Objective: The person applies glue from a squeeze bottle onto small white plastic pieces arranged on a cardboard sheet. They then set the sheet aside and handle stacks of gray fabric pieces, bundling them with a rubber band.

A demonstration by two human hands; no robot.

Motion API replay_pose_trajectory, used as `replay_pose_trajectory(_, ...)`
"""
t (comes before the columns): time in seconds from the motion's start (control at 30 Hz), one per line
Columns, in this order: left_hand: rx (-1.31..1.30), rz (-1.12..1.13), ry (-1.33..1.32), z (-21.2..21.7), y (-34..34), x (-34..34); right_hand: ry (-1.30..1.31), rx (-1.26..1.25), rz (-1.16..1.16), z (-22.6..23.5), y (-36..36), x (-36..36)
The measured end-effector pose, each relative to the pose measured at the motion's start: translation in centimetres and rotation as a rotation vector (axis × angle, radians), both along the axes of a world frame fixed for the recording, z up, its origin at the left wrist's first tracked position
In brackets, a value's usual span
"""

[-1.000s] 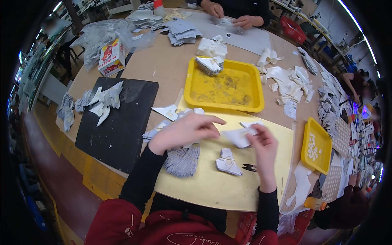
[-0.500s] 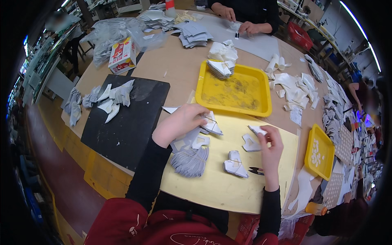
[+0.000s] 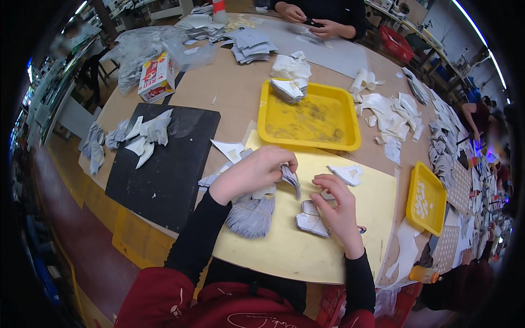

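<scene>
My left hand (image 3: 261,170) is closed on a small stack of cut fabric pieces (image 3: 291,180), tilted on edge above a yellow sheet (image 3: 257,252). My right hand (image 3: 340,210) is open just to its right, thumb and fingers apart, over a second small bundle (image 3: 311,220) tied with a band. A larger fanned bundle of grey pieces (image 3: 250,217), also banded, lies under my left wrist. Beyond my right hand rests a white cut piece (image 3: 345,174) with an opening in it. Thread snips (image 3: 361,229) are mostly hidden by my right hand.
Ahead is a yellow tray (image 3: 309,143) with a banded stack (image 3: 290,90) in it. A black board (image 3: 158,180) lies left, a smaller yellow tray (image 3: 411,202) right. Across the table a person's hands (image 3: 311,22) work on a small dark thing.
My right hand has let go of the white piece, which lies on the sheet, and moved left toward my left hand. My left hand has lifted and tilted its stack.
</scene>
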State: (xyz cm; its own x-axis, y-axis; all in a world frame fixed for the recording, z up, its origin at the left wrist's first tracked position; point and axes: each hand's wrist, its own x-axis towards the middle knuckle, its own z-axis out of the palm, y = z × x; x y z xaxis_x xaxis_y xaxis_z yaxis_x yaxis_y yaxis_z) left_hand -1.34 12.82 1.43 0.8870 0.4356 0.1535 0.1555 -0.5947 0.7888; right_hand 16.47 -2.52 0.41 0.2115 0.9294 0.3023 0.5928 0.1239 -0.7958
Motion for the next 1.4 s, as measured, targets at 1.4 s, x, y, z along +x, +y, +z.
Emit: replay_pose_trajectory(1.4,0.047,0.014,-0.165,-1.8,-19.7,-0.2,-0.054,0.248,-0.509,-2.3,-14.1,-4.6)
